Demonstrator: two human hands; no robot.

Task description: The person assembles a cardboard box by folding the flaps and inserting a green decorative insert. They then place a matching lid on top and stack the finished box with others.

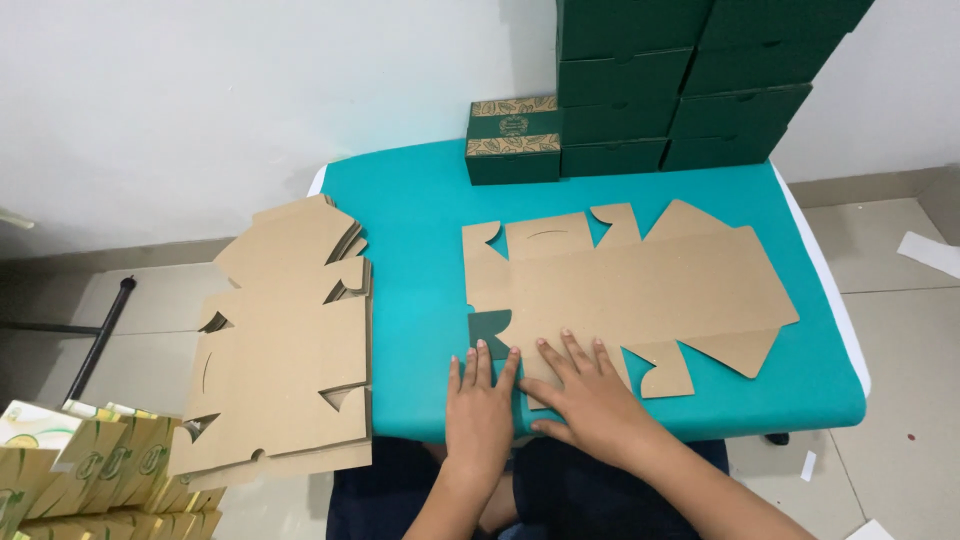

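A flat die-cut cardboard box blank (640, 285), brown side up, lies spread on the teal-covered table (410, 250). One small flap at its near left corner is folded over and shows its dark green side (491, 330). My left hand (480, 405) rests flat on the table beside that green flap, fingers together and pointing away. My right hand (585, 390) presses flat on the blank's near edge, fingers slightly spread. Neither hand grips anything.
A thick stack of unfolded brown blanks (285, 340) sits at the left, overhanging the table. Finished dark green boxes (680, 85) are stacked at the far edge, two patterned ones (513, 140) beside them. Yellow-green cartons (90, 470) stand at the lower left.
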